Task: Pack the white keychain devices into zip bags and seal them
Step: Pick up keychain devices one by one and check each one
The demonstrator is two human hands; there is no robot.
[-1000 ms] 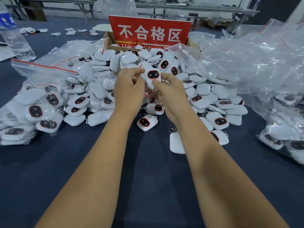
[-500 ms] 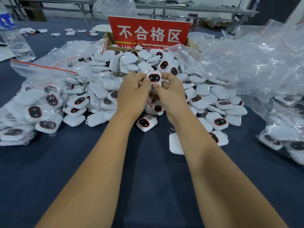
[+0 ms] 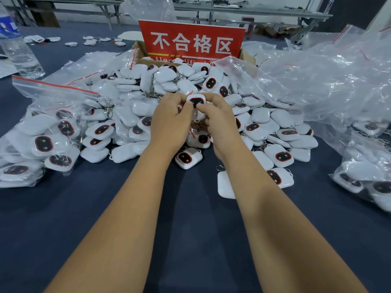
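Keychain device point(image 3: 196, 100) pinched between left hand point(image 3: 169, 121) and right hand point(image 3: 218, 121), above the pile point(image 3: 260, 123) mid-table. Judged light, rigid, smooth-shelled; grip its edges, clear of the ring.

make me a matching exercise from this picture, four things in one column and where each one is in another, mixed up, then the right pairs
Things:
1. red sign
2. water bottle
3. held keychain device
4. filled zip bag

Places:
A. between the fingertips of the left hand and the right hand
B. far left edge of the table
C. standing behind the pile of devices
D. left of the pile, red strip along its top

Pairs: 1-C, 2-B, 3-A, 4-D
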